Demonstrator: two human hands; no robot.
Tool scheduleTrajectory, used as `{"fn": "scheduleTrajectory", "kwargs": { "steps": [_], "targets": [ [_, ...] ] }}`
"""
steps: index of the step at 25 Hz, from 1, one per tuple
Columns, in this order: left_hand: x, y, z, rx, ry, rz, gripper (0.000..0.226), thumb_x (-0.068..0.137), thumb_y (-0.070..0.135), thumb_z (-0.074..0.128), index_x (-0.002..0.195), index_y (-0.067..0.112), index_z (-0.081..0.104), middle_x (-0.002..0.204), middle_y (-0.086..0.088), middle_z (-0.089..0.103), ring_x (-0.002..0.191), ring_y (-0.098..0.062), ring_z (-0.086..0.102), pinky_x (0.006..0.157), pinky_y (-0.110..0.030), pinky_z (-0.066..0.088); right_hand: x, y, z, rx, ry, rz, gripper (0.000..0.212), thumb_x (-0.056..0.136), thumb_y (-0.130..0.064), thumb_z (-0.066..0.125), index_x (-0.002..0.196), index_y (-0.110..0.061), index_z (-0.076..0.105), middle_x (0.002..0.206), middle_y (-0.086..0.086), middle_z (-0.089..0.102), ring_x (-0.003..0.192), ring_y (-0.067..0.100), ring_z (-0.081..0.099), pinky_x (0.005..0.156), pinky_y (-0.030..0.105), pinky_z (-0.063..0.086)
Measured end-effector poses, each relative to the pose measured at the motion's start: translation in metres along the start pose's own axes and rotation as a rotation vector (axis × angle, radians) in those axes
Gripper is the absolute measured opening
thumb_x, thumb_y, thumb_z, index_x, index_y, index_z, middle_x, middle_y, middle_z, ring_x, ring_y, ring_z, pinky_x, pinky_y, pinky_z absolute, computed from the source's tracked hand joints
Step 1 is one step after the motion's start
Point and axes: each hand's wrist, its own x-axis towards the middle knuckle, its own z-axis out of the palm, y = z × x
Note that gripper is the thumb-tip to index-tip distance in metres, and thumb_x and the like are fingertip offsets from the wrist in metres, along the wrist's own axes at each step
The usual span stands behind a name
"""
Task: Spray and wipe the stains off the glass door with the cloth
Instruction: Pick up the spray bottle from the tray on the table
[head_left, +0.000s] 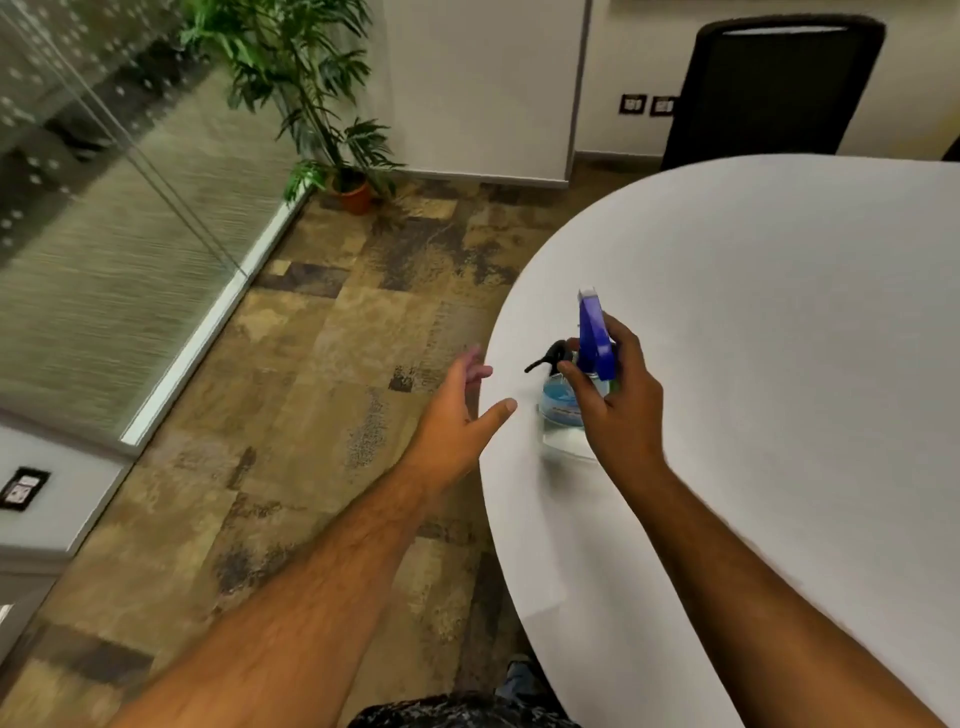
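Views: one only, the head camera, so no overlap with another.
Position: worn on the person's head, above both forearms.
Facing: forward and steeply down.
Nearness: hands close, mid-picture.
Field: wide-angle; desk (779, 322) right, floor (311, 415) centre, glass door (104, 218) left, straight lines bent at the edges.

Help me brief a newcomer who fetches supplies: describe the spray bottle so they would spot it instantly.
Find the big white round table on the right of the room. Near its left edge stands the spray bottle, with the right hand closed around its neck. Its clear body of blue liquid and bright blue trigger head make it the only colourful thing on the table.
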Motion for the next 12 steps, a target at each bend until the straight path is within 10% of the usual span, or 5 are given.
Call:
{"fn": "scheduleTrajectory", "kwargs": {
  "steps": [4, 12],
  "targets": [
    [-0.03, -0.005, -0.053, -0.103, 0.121, 0.02, 0.076, 0.095, 0.041, 0.076, 0.159, 0.043, 0.037, 0.148, 0.019, 0.058, 0.137, 0.003, 0.053, 0.106, -0.028, 0.046, -0.04, -0.066, 0.035, 0.15, -0.185, -0.252, 0.062, 0.094, -0.059, 0.071, 0.15, -0.053, 0.045, 0.142, -0.009, 0.069, 0.127, 0.011, 0.07, 0.1, 0.019, 0.058],
    [-0.188, -0.051, -0.22, -0.389, 0.514, 0.162, 0.034, 0.101, 0.017, 0.068, 0.134, 0.016, 0.066, 0.123, -0.003, 0.076, 0.116, -0.011, 0.069, 0.097, -0.022, 0.055, -0.158, -0.203, 0.197, 0.526, -0.555, -0.278, 0.038, 0.097, 0.001, 0.073, 0.132, 0.009, 0.059, 0.113, 0.034, 0.073, 0.1, 0.034, 0.078, 0.092, 0.036, 0.063]
  ]
}}
